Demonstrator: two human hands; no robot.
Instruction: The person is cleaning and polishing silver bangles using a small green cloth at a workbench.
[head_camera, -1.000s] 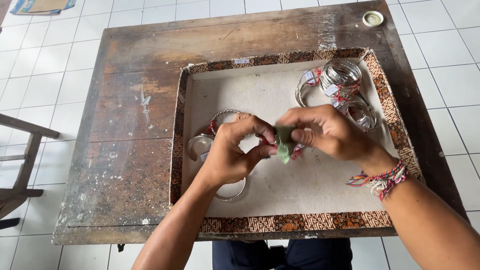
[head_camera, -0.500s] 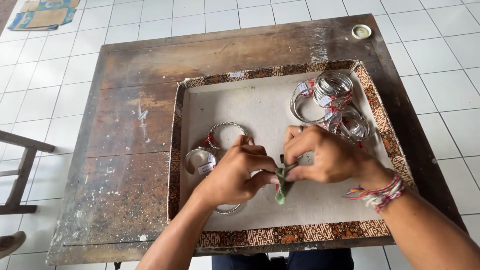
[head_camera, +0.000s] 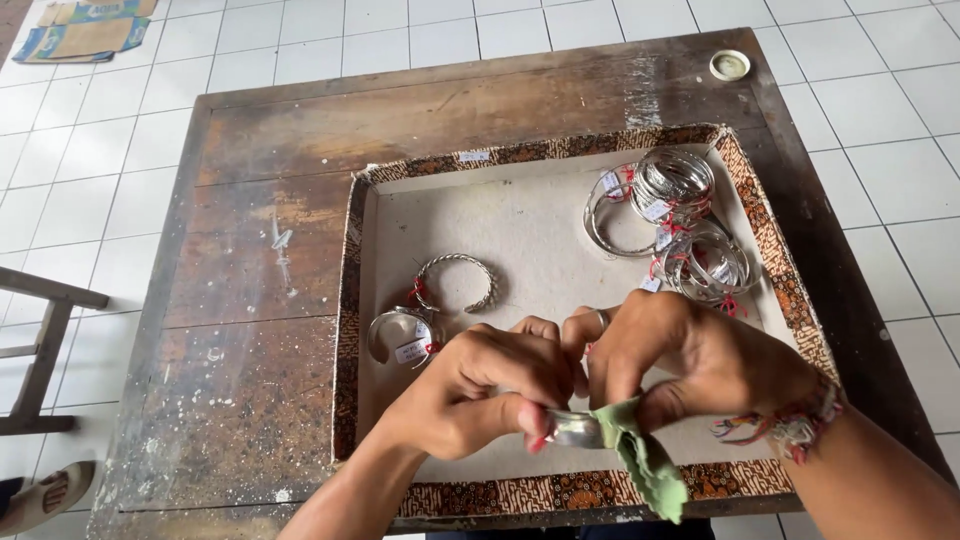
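In the head view, the left hand (head_camera: 470, 395) and the right hand (head_camera: 690, 355) are meeting above the near part of a shallow tray (head_camera: 352, 300), which is lying on a worn wooden table (head_camera: 270, 200). The left hand is holding a silver bangle (head_camera: 578, 430) at its near side: the thumb is pressing on it from below and the other fingers (head_camera: 520, 365) are curling over it from above, close together. Only a short shining piece of the bangle is showing, between the left thumb tip and a green cloth (head_camera: 645, 460). The right hand is pinching this cloth against the bangle, with the thumb under it and the fingers bent over it; the loose end of the cloth is hanging down past the patterned front edge of the tray. A ring is sitting on one right finger, and a woven wristband (head_camera: 775, 425) is lying around the right wrist.

Farther in the tray, to the left of the hands, a twisted bangle (head_camera: 455, 283) and a wide cuff (head_camera: 400, 335) with a small tag are lying near each other. In the far right corner a pile of bangles (head_camera: 675, 220) with tags and red threads is resting. A small round lid (head_camera: 730, 65) is lying on the far right corner of the table, well apart from the tray. The floor has white tiles (head_camera: 900, 150)
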